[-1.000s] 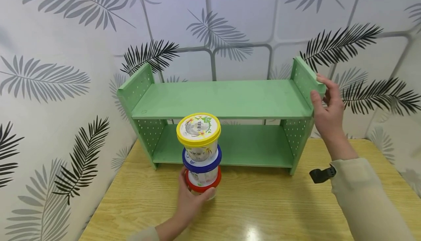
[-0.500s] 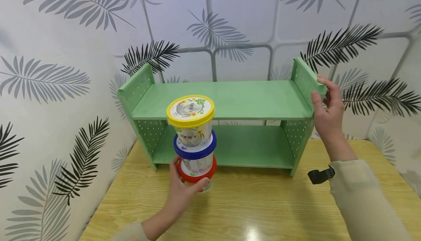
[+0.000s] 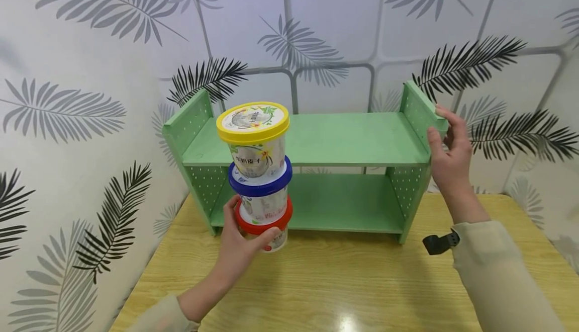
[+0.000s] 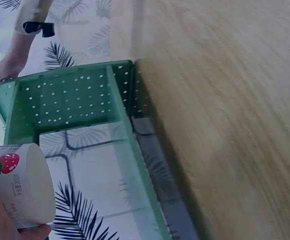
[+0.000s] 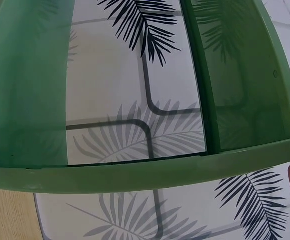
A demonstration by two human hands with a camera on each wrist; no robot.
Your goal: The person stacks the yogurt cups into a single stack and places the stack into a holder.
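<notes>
Three printed paper tubs stand in a stack, seen in the head view: a yellow-lidded tub [image 3: 258,158] on top, a blue-lidded tub [image 3: 267,203] in the middle, a red-lidded tub [image 3: 278,240] below. My left hand [image 3: 237,251] grips the lowest one, thumb in front and fingers round its left side. The left wrist view shows that tub [image 4: 17,190] with a strawberry print, raised off the table. Up at the right, my right hand [image 3: 454,163] holds the upper front corner of the right side panel of a green two-tier shelf [image 3: 344,138]; the right wrist view catches only part of it.
The shelf stands on a wood-grain table [image 3: 344,271], its perforated side panels [image 3: 194,120] rising above the top board. Its lower board [image 3: 344,206] lies partly behind the stack. Behind everything hangs a leaf-patterned backdrop [image 3: 334,30]. A black band [image 3: 441,243] is on the right sleeve.
My left hand has raised the stack of tubs and carried it a little to the left, now overlapping the upper board. The right hand keeps its place on the shelf.
</notes>
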